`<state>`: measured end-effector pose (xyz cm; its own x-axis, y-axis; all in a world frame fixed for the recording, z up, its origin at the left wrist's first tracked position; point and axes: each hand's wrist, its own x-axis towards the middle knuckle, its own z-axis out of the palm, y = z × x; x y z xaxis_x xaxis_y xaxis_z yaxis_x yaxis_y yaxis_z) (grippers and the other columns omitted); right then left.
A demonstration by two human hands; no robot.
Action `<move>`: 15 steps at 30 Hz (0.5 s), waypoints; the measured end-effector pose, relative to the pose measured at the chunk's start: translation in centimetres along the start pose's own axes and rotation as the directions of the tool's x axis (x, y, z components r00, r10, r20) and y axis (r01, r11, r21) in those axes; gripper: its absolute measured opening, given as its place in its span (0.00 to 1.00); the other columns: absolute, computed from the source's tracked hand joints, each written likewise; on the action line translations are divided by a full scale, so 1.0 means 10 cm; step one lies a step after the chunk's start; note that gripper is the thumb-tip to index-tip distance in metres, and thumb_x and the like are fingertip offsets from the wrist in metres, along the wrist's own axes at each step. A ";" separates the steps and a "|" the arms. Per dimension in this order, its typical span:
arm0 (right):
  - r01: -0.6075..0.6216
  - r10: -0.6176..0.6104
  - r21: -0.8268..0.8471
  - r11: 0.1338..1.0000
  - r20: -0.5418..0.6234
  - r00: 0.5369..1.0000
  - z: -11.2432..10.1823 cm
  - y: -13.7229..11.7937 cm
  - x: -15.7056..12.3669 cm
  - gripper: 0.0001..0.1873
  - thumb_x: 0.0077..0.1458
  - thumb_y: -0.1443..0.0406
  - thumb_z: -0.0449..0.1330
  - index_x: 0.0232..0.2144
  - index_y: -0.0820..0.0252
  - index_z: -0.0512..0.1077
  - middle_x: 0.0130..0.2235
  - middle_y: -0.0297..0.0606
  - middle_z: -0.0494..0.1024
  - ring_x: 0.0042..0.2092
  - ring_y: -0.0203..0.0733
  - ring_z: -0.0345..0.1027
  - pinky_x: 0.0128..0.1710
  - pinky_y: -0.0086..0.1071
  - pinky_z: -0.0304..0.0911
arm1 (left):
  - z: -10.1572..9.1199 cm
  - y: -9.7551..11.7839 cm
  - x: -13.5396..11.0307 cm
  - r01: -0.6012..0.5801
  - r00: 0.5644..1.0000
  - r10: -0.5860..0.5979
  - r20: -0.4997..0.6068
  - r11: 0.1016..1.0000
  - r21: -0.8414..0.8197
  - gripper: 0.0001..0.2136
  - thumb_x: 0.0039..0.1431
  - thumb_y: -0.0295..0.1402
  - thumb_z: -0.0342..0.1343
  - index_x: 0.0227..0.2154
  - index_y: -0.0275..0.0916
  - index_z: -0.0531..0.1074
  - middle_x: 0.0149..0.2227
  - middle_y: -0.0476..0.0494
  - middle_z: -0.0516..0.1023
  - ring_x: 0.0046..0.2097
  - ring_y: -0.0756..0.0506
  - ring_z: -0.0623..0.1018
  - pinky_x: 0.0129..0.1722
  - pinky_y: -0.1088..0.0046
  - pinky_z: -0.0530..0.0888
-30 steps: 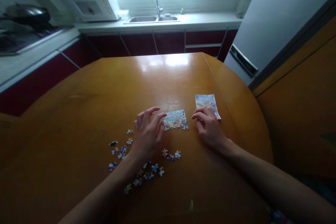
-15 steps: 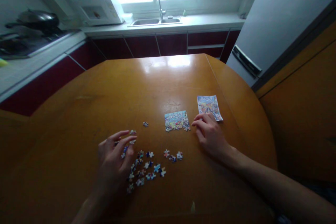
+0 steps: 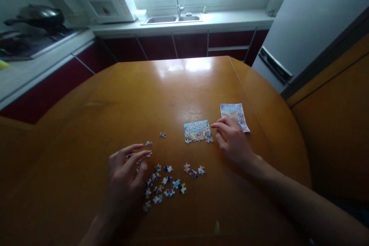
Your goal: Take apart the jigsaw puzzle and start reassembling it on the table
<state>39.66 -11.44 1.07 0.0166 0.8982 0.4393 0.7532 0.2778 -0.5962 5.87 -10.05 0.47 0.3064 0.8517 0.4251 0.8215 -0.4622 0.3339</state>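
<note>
A partly joined block of jigsaw puzzle (image 3: 197, 131) lies on the orange wooden table (image 3: 173, 92). To its right lies a small printed picture card (image 3: 234, 114). Several loose puzzle pieces (image 3: 165, 184) are scattered nearer to me. My left hand (image 3: 127, 177) hovers over the left side of the loose pieces, fingers stretched out and spread, holding nothing I can see. My right hand (image 3: 233, 142) rests on the table between the joined block and the card, fingers loosely curled with the index tip near the block's right edge.
A single piece (image 3: 163, 135) lies apart, left of the joined block. Beyond the table run dark red cabinets, a counter with a sink and tap (image 3: 178, 5), a white appliance (image 3: 106, 5) and a wok (image 3: 40, 15) on the stove. A grey fridge (image 3: 302, 23) stands at right.
My left hand left the joined block and moved down-left to the loose pieces. The right hand stayed beside the block. A single piece now lies where the left hand was.
</note>
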 end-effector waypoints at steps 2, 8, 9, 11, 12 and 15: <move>0.000 0.000 -0.002 1.000 -0.060 0.998 -0.02 0.12 0.03 0.13 0.59 0.72 0.54 0.41 0.57 0.75 0.40 0.45 0.75 0.46 0.51 0.66 0.46 0.47 0.64 | -0.02 -0.02 -0.01 0.008 1.000 -0.008 0.015 1.000 0.007 0.08 0.63 0.32 0.54 0.42 0.45 0.76 0.51 0.43 0.72 0.54 0.36 0.69 0.54 0.52 0.68; 0.002 -0.005 -0.024 1.000 -0.128 0.992 -0.04 0.26 0.03 0.13 0.57 0.72 0.55 0.42 0.57 0.75 0.40 0.43 0.77 0.45 0.50 0.68 0.46 0.47 0.65 | -0.06 -0.04 -0.04 -0.028 0.999 0.028 0.024 1.000 -0.010 0.07 0.62 0.32 0.57 0.42 0.45 0.77 0.51 0.43 0.72 0.53 0.38 0.70 0.52 0.54 0.70; 0.013 -0.015 -0.022 1.000 -0.125 0.992 -0.03 0.24 0.01 0.12 0.57 0.72 0.55 0.41 0.58 0.75 0.40 0.43 0.77 0.46 0.50 0.68 0.47 0.47 0.65 | -0.07 -0.05 -0.04 -0.042 0.999 0.042 0.022 0.999 -0.016 0.07 0.62 0.31 0.58 0.42 0.45 0.77 0.51 0.43 0.72 0.53 0.38 0.70 0.52 0.54 0.70; 0.031 -0.033 -0.017 0.999 -0.111 0.993 0.00 0.21 -0.01 0.11 0.57 0.72 0.55 0.40 0.58 0.75 0.40 0.43 0.77 0.46 0.50 0.68 0.47 0.47 0.65 | -0.10 -0.05 -0.03 -0.064 0.998 0.064 0.019 0.998 -0.022 0.07 0.62 0.31 0.58 0.42 0.45 0.77 0.51 0.43 0.72 0.53 0.38 0.70 0.52 0.54 0.70; 0.037 -0.038 -0.016 0.999 -0.104 0.994 0.01 0.19 -0.02 0.11 0.57 0.72 0.56 0.39 0.58 0.75 0.39 0.43 0.77 0.46 0.50 0.68 0.46 0.47 0.65 | -0.12 -0.06 -0.03 -0.071 0.997 0.071 0.018 0.997 -0.022 0.07 0.62 0.31 0.59 0.42 0.45 0.77 0.51 0.43 0.73 0.53 0.38 0.70 0.51 0.54 0.70; 0.043 -0.044 -0.019 0.999 -0.080 0.996 0.03 0.14 -0.04 0.10 0.58 0.71 0.56 0.38 0.59 0.76 0.38 0.44 0.76 0.45 0.50 0.69 0.46 0.47 0.65 | -0.18 -0.10 0.00 -0.076 0.997 0.076 0.000 0.997 -0.012 0.06 0.62 0.32 0.59 0.41 0.45 0.78 0.50 0.42 0.74 0.51 0.38 0.71 0.49 0.55 0.71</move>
<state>40.54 -11.36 -0.13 0.0362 0.8548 0.5177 0.7656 0.3092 -0.5642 4.16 -10.06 1.62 0.3682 0.8142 0.4490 0.7900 -0.5286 0.3107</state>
